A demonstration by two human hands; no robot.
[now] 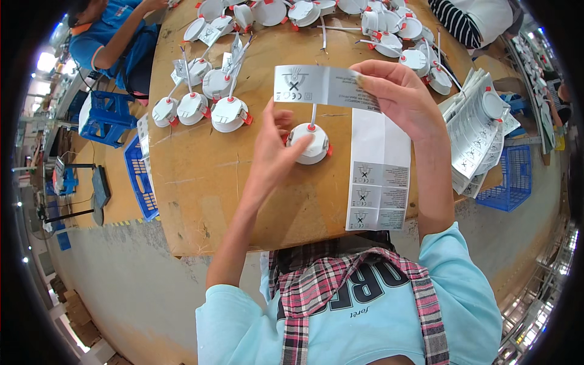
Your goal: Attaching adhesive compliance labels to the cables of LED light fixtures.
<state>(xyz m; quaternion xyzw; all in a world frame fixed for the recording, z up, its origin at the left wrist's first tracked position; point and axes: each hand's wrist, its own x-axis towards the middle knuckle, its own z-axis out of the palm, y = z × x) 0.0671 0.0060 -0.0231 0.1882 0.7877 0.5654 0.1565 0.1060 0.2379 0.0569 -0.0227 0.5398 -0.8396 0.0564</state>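
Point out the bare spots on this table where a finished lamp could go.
Bare wood lies along the near table edge, below the left hand and left of the label sheet. The far edge is crowded with white round lamps; the leaflet stack fills the right.

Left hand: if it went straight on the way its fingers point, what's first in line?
Likely the round white lamp fitting: the left hand points right at it, fingertips already at its rim. Depth is hard to judge.
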